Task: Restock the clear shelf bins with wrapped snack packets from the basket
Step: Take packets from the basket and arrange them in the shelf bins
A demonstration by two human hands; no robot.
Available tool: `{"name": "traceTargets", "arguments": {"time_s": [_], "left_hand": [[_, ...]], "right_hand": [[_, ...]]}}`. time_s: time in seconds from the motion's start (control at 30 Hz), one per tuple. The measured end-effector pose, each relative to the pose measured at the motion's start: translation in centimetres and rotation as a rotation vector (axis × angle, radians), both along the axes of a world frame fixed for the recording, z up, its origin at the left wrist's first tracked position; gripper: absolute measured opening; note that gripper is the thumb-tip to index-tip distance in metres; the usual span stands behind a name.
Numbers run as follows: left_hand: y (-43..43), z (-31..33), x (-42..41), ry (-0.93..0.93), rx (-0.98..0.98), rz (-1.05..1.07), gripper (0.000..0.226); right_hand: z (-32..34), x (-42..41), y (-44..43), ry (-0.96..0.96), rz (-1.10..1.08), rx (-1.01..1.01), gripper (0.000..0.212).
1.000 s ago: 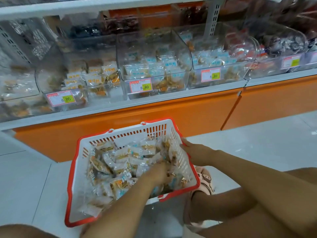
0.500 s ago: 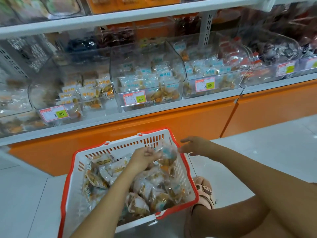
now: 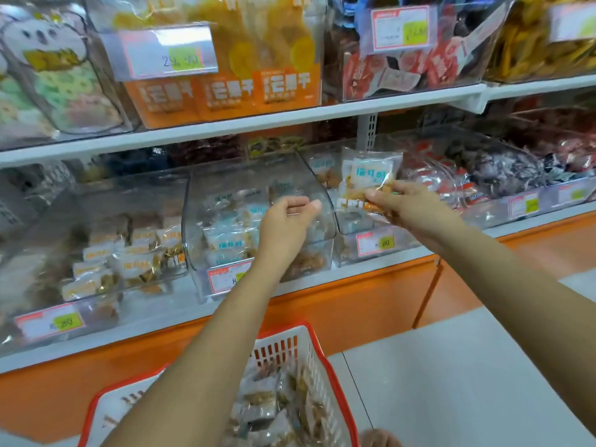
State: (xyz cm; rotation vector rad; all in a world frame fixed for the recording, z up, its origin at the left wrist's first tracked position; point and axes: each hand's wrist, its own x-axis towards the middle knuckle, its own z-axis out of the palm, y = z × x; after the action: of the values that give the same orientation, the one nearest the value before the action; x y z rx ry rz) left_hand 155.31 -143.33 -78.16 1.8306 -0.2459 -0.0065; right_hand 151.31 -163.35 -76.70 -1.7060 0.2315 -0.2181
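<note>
Bunch of clear, blue-labelled snack packets (image 3: 367, 175) upright at 1 o'clock above a clear bin (image 3: 346, 251), more packets (image 3: 267, 411) heaped in red-rimmed white basket (image 3: 290, 346) at 6 o'clock

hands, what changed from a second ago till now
Both hands rose out of the basket. The right hand now grips snack packets at a bin; the left hand is curled at the neighbouring bin, its hold unclear. The basket stays put, still holding packets.

Hands: two, left hand (image 3: 287, 221) and right hand (image 3: 409, 204). Basket (image 3: 283, 350): one. Shelves: two, upper shelf (image 3: 258, 121) and lower shelf (image 3: 145, 322). Price labels (image 3: 167, 53): three on the upper row, five on the lower. Orange packs (image 3: 225, 95): three.
</note>
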Motion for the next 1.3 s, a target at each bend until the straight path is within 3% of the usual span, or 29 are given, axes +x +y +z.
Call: {"name": "traceTargets", "arguments": {"time_s": [0.1,0.2,0.23,0.33,0.37,0.47,0.63,0.87,0.97,1.13,1.3], "left_hand": [[-2.9,1.2,4.1,-0.137,0.169,-0.002,0.038],[-5.4,1.8,7.2,-0.406,0.491,-0.091,0.021],[-6.2,1.8,8.3,-0.459,0.607,-0.152,0.019],[-8.4,1.5,11.5,-0.447,0.902,-0.331,0.022],[-9.0,1.5,12.7,-0.413,0.961,-0.371,0.021],[-10.7,1.5,15.6,-0.354,1.13,-0.453,0.024],[-12.7,1.6,17.2,-0.279,1.422,-0.538,0.019],[-13.4,0.8,17.6,-0.309,1.508,-0.375,0.041],[-13.7,0.6,17.5,-0.276,1.55,-0.33,0.049],[-13.8,0.6,17.8,-0.327,1.465,-0.295,0.028],[-13.7,0.5,18.2,-0.333,1.378,-0.351,0.017]], "right_hand": [[0.7,4.3,-3.9,0.001,-0.121,-0.055,0.008],[-0.1,9.3,-6.5,0.063,-0.2,-0.087,0.011],[-0.5,11.1,-7.3,0.08,-0.211,-0.105,0.017],[-2.3,16.6,-9.9,0.106,-0.145,-0.283,0.073],[-2.1,17.5,-9.7,0.114,-0.094,-0.376,0.072],[-2.1,20.2,-9.5,0.078,-0.046,-0.498,0.033],[-4.6,22.3,-11.6,0.157,-0.017,-0.474,0.027],[-5.6,23.2,-11.3,0.127,-0.034,-0.254,0.03],[-5.7,23.9,-10.7,0.111,-0.035,-0.371,0.029],[-5.5,24.3,-10.1,0.055,-0.24,-0.593,0.031],[-5.8,23.9,-9.0,0.087,-0.262,-0.567,0.035]]}}
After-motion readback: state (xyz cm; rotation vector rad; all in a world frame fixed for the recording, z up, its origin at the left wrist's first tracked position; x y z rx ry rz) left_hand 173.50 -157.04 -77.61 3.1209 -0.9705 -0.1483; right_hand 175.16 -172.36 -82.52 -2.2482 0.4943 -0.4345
